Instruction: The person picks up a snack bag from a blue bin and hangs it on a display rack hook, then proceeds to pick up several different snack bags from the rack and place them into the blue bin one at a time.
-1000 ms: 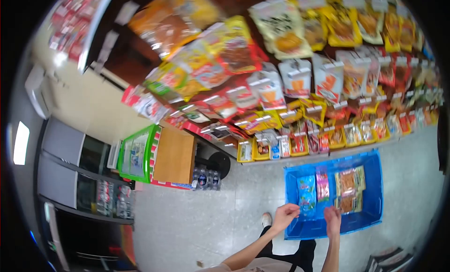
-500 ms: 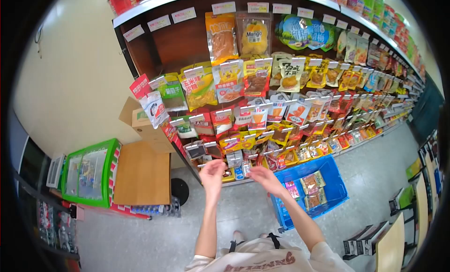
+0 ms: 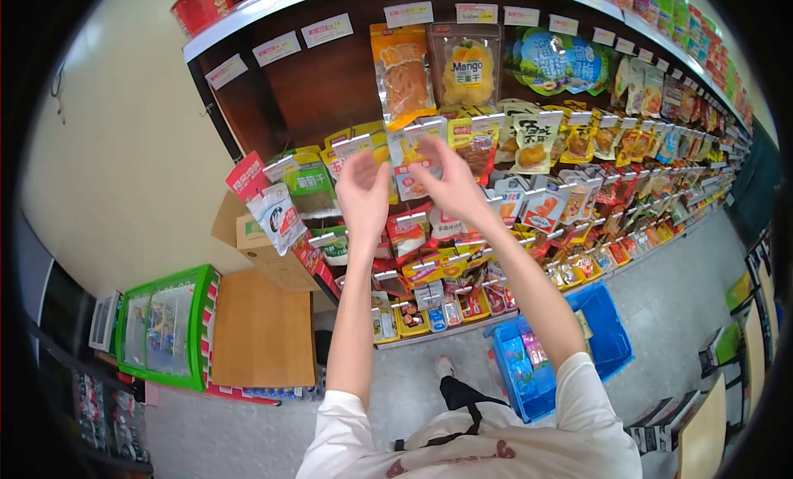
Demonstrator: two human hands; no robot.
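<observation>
Both my arms reach up to the snack rack. My left hand (image 3: 362,196) is open, fingers curved and thumb apart, in front of a yellow snack bag that it mostly hides. Beside it my right hand (image 3: 454,188) is open too, overlapping a pale grey snack bag (image 3: 405,153). Neither hand shows anything in it. Just above them hang an orange packet (image 3: 402,76) and a dried mango pouch (image 3: 467,70). A green raisin bag (image 3: 312,186) lies left of my left hand, and a yellow-red bag (image 3: 479,140) right of my right.
A blue crate (image 3: 611,334) with several packets stands on the floor at my right. Left of the rack are a cardboard box (image 3: 268,252), a brown board (image 3: 263,330) and a green-framed freezer (image 3: 165,326). Shelving runs down the right side.
Both hands have risen from the lower rows to the upper hanging bags. The view has shifted, and one foot now shows further forward.
</observation>
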